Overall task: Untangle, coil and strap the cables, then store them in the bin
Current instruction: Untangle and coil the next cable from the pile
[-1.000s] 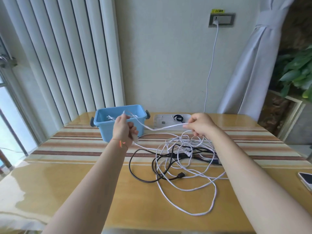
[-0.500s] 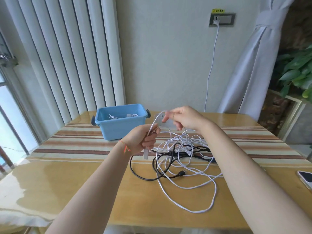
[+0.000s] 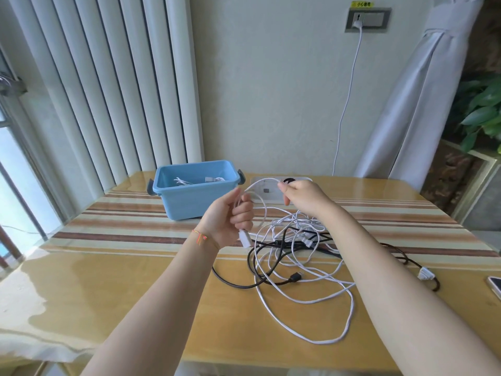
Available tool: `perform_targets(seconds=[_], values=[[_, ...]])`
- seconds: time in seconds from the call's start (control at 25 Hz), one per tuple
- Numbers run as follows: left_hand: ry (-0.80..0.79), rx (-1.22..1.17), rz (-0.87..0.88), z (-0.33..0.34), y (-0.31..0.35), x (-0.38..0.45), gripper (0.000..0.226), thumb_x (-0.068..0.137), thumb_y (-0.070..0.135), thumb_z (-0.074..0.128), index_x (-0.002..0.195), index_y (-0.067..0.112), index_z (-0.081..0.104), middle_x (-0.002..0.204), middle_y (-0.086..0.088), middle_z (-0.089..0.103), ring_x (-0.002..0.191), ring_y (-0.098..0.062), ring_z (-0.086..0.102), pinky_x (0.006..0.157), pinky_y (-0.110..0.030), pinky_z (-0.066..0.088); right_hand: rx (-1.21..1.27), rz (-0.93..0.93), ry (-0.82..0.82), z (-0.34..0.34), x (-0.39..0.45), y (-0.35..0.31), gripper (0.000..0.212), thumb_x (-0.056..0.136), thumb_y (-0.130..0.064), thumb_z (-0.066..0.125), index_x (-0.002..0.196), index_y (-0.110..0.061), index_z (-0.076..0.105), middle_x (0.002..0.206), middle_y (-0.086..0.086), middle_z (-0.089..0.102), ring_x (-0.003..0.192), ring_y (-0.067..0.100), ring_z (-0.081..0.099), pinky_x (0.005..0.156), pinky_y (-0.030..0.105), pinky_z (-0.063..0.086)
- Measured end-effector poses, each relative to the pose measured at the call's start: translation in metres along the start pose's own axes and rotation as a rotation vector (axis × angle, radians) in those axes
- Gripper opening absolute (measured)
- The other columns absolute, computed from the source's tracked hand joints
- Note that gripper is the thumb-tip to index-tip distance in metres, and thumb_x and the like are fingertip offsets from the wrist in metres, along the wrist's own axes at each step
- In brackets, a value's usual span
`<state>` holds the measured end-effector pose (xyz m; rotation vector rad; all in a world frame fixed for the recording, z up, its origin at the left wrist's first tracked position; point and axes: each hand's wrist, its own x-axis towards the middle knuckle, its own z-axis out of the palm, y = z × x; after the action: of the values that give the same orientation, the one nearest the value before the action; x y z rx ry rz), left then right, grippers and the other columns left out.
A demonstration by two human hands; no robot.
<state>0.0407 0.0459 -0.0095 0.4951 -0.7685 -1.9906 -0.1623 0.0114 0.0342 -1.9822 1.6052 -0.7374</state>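
A tangle of white cable (image 3: 309, 299) and black cable (image 3: 260, 283) lies on the wooden table (image 3: 108, 294). My left hand (image 3: 227, 221) holds one end of a white cable above the table, its white plug (image 3: 245, 239) hanging below my fist. My right hand (image 3: 303, 198) pinches the same cable a short way along, and the cable arches between the two hands. The blue bin (image 3: 193, 188) stands behind my left hand with some white cable inside.
A white power strip (image 3: 267, 189) lies behind my hands, its lead running up to a wall socket (image 3: 366, 19). A phone (image 3: 494, 287) sits at the table's right edge, with a black cable loop and white connector (image 3: 425, 274) near it. Blinds, curtain and a plant surround the table.
My left hand has moved right, away from the bin and toward the right hand. The straight stretch of white cable between the hands has become a short arch, with the plug hanging below my left fist.
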Motion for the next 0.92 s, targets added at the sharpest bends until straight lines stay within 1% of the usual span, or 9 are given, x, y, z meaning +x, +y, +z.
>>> perform_targets(seconds=[0.16, 0.28, 0.4, 0.48, 0.6, 0.68, 0.8, 0.84, 0.92], values=[[0.192, -0.227, 0.118, -0.017, 0.005, 0.006, 0.048, 0.104, 0.027, 0.032, 0.058, 0.017, 0.039, 0.048, 0.008, 0.013, 0.043, -0.008, 0.006, 0.034, -0.019, 0.014, -0.053, -0.006, -0.127, 0.005, 0.004, 0.003, 0.032, 0.099, -0.034, 0.053, 0.081, -0.014, 0.071, 0.073, 0.006, 0.056, 0.066, 0.016, 0.050, 0.060, 0.027, 0.037], [0.404, -0.508, 0.296, -0.046, 0.016, 0.006, 0.060, 0.105, 0.019, 0.026, 0.046, 0.016, 0.030, 0.038, 0.005, 0.019, 0.037, -0.010, 0.007, 0.030, -0.020, 0.013, -0.096, 0.068, -0.050, 0.000, 0.013, 0.024, 0.007, 0.090, -0.020, 0.065, 0.088, -0.015, 0.069, 0.076, 0.000, 0.063, 0.062, 0.015, 0.055, 0.055, 0.023, 0.041], [0.547, -0.629, 0.385, -0.066, 0.021, 0.002, 0.066, 0.108, 0.023, 0.023, 0.043, 0.015, 0.027, 0.037, 0.004, 0.018, 0.027, -0.011, 0.016, 0.030, -0.019, 0.013, -0.134, 0.195, 0.027, -0.002, 0.016, 0.051, 0.013, 0.086, -0.015, 0.072, 0.099, -0.012, 0.071, 0.087, 0.000, 0.066, 0.080, 0.016, 0.061, 0.070, 0.023, 0.044], [0.512, -0.614, 0.380, -0.066, 0.017, 0.001, 0.062, 0.108, 0.031, 0.027, 0.050, 0.013, 0.037, 0.038, 0.005, 0.021, 0.027, -0.009, 0.021, 0.030, -0.017, 0.019, -0.028, 0.214, 0.114, 0.004, 0.017, 0.058, 0.012, 0.086, -0.014, 0.073, 0.097, -0.010, 0.072, 0.089, 0.002, 0.067, 0.085, 0.019, 0.062, 0.076, 0.026, 0.043], [0.447, -0.399, 0.365, -0.053, 0.011, 0.005, 0.040, 0.107, 0.029, 0.034, 0.074, 0.013, 0.049, 0.043, 0.008, 0.030, 0.031, -0.004, 0.029, 0.034, -0.013, 0.026, 0.318, 0.149, 0.231, 0.005, 0.014, 0.043, 0.009, 0.091, -0.009, 0.063, 0.091, -0.004, 0.070, 0.071, 0.007, 0.065, 0.063, 0.022, 0.060, 0.065, 0.031, 0.047], [0.401, -0.265, 0.351, -0.042, 0.012, 0.007, 0.035, 0.107, 0.028, 0.036, 0.078, 0.013, 0.050, 0.042, 0.009, 0.027, 0.031, -0.004, 0.025, 0.033, -0.014, 0.020, 0.066, 0.086, 0.274, -0.004, 0.016, 0.027, 0.016, 0.091, -0.011, 0.057, 0.083, -0.006, 0.071, 0.071, 0.009, 0.064, 0.066, 0.028, 0.058, 0.063, 0.029, 0.042], [0.324, -0.046, 0.319, -0.025, 0.018, 0.004, 0.031, 0.106, 0.028, 0.038, 0.080, 0.015, 0.051, 0.042, 0.010, 0.023, 0.032, -0.004, 0.020, 0.035, -0.017, 0.015, -0.751, 0.126, -0.051, -0.020, 0.001, -0.017, 0.015, 0.086, -0.010, 0.059, 0.071, -0.012, 0.060, 0.074, 0.005, 0.059, 0.073, 0.029, 0.057, 0.066, 0.028, 0.045], [0.299, 0.032, 0.300, -0.018, 0.019, 0.003, 0.031, 0.105, 0.028, 0.038, 0.080, 0.016, 0.051, 0.042, 0.011, 0.023, 0.032, -0.003, 0.020, 0.036, -0.017, 0.015, -0.848, 0.090, -0.255, -0.021, -0.004, -0.029, 0.015, 0.084, -0.016, 0.065, 0.070, -0.014, 0.061, 0.072, 0.002, 0.058, 0.071, 0.027, 0.055, 0.066, 0.030, 0.046], [0.276, 0.190, 0.246, -0.002, 0.018, 0.005, 0.032, 0.105, 0.028, 0.038, 0.076, 0.017, 0.046, 0.044, 0.009, 0.027, 0.034, -0.005, 0.025, 0.037, -0.017, 0.021, -0.704, -0.055, -0.615, -0.022, -0.014, -0.048, 0.019, 0.084, -0.035, 0.071, 0.073, -0.020, 0.074, 0.062, -0.002, 0.051, 0.064, 0.023, 0.046, 0.064, 0.031, 0.041]])
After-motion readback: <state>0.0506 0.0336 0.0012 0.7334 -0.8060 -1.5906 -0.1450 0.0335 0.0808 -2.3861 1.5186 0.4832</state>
